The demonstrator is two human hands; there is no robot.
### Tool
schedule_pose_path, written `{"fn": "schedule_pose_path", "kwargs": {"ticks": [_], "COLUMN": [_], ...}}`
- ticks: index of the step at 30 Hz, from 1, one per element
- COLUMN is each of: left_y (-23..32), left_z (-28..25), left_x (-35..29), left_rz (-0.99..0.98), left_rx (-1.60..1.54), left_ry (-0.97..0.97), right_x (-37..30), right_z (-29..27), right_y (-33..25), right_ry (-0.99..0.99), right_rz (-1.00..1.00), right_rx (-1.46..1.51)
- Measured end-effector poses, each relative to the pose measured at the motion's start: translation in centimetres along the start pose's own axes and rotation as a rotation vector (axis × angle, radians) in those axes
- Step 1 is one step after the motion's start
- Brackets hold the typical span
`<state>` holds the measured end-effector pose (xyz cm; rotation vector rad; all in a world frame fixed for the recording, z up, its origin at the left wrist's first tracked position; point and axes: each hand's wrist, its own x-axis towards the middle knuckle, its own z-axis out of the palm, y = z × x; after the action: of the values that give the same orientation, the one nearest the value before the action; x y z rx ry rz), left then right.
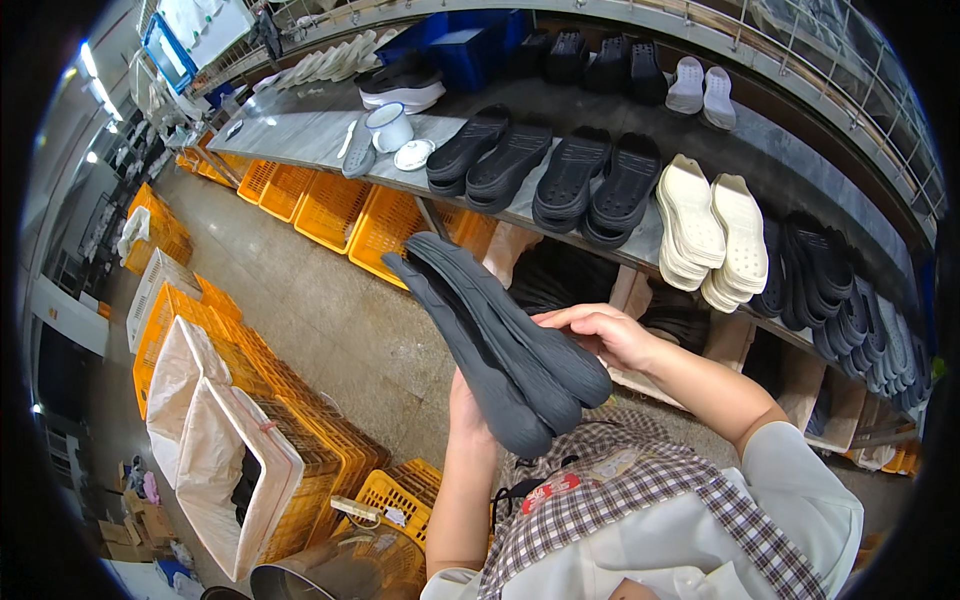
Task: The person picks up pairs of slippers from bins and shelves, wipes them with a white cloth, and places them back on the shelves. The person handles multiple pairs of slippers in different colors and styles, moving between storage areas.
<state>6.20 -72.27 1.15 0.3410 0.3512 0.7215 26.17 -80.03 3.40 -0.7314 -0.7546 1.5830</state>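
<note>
1. The person holds a pair of dark grey shoe soles [500, 335], stacked one on the other, just in front of their chest and well below the long grey tabletop [300, 125].
2. The left hand [468, 412] sits under the lower ends of the soles, mostly hidden behind them; it seems to grip them from beneath, though the fingers cannot be seen.
3. The right hand [605, 335] rests against the upper sole's right edge, fingers curled over it.
4. On the tabletop, above the soles, lie rows of black soles [545, 170], and to their right a pair of cream soles [712, 230].
5. A white mug [389, 126] stands on the tabletop left of the black soles.
6. Orange crates [335, 205] stand under the tabletop's left part.
7. More orange crates, some lined with white sacks [215, 440], stand on the floor well left of the held soles.
</note>
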Motion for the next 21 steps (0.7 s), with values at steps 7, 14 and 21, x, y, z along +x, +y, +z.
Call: {"fn": "schedule_pose_path", "kwargs": {"ticks": [7,14,21], "left_y": [-0.4,-1.2,-1.6], "left_z": [-1.5,-1.4,-2.5], "left_x": [-0.7,-0.7,-0.5], "left_rz": [-0.044,-0.079,-0.123], "left_rx": [-0.019,0.007,0.069], "left_ry": [0.015,0.0,0.018], "right_x": [-2.3,-3.2,-3.7], "right_z": [2.3,1.8,1.4], "right_y": [1.4,2.2,2.7], "right_ry": [0.05,0.086,0.062], "right_rz": [-0.075,-0.112,-0.23], "right_rx": [-0.271,-0.267,-0.412]}}
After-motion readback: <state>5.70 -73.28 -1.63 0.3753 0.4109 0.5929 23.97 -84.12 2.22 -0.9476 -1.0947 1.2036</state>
